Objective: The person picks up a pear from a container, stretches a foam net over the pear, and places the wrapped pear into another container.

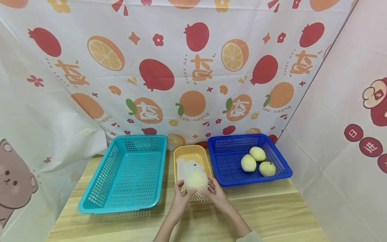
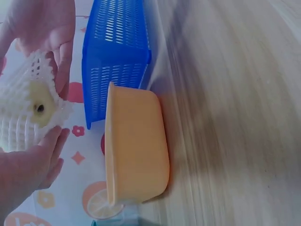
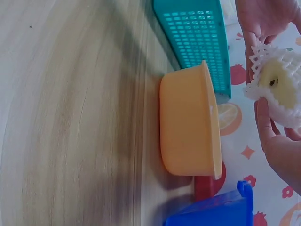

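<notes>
Between both hands is a round, pale yellow-green pear [image 1: 196,179] in a white foam net sleeve [image 2: 19,125]. The left hand [image 1: 180,198] holds its left side, thumb on the near face of the net. On the other side the right hand [image 1: 218,195] grips the sleeve with thumb and fingers. One end of the pear, with a dark spot, shows through the net's opening in both wrist views. Behind and below it in the head view is a small yellow-orange tub [image 1: 193,150], with more white foam net [image 1: 180,168] inside.
A teal basket [image 1: 133,178] stands on the left of the wooden table [image 1: 266,215]. To the right, a blue basket [image 1: 225,168] holds three bare pears [image 1: 248,163]. A fruit-printed cloth [image 1: 169,30] hangs behind, with pale sheets at both sides.
</notes>
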